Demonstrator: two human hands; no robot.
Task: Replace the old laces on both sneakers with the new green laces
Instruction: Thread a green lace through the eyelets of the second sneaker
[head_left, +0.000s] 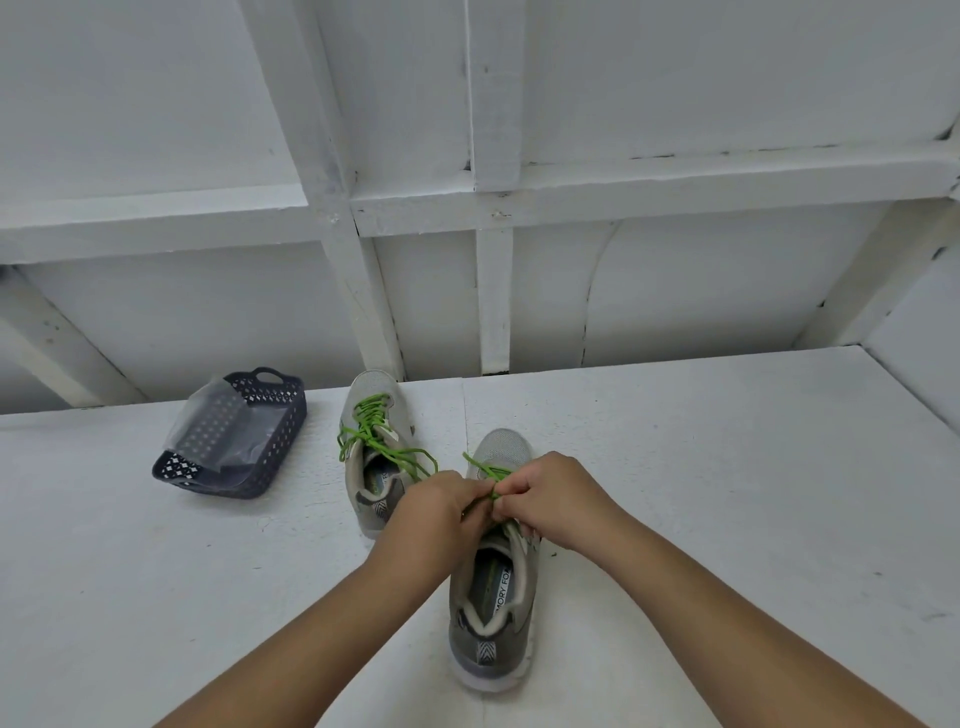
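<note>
Two grey mesh sneakers with pale soles stand upright, toes pointing away toward the wall. The far sneaker (375, 457) sits left and further back, already threaded with a bright green lace (382, 434) that crisscrosses its eyelets, loose loops spilling over both sides of the tongue and one strand trailing rightward. The near sneaker (494, 571) stands close by to its right and nearer, heel toward the viewer, its insole lettering showing inside the open collar. A second green lace (485, 470) crosses its upper near the toe, with its strands drawn back and gathered over the tongue, the rest hidden.
</note>
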